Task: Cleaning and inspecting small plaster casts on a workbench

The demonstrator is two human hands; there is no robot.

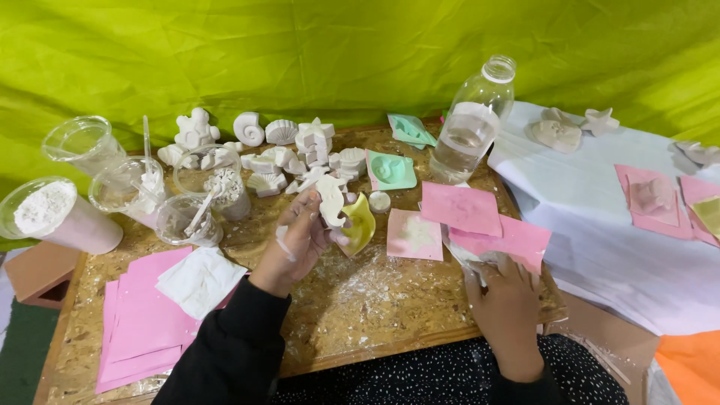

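**Plaster cast and yellow mould, held over the surface**

Item one: a white plaster cast (331,199), matte and chalky, long and narrow with a lumpy, curved outline. We hold it upright in our left hand (296,244), the fingers (307,214) pinching its lower part from the left side, well above the surface (360,300).

Item two: a yellow mould (361,223), soft-looking, cupped and pointed at the top. It sits just right of the cast, touching it; the thumb of the left hand appears to press its lower edge.

Our right hand (506,296) lies flat near the front edge of the surface, fingers loosely spread over a crumpled white wipe (471,260), beside a pink sheet (502,238).

Surroundings: a cluster of finished white casts (289,154), mostly shells, stands behind the left hand. Two teal moulds (391,171) lie near a clear plastic bottle (474,124). A cup of white powder (52,214) and clear mixing cups (180,219) stand at the left. A stack of pink sheets (142,315) carries a white cloth (199,279).
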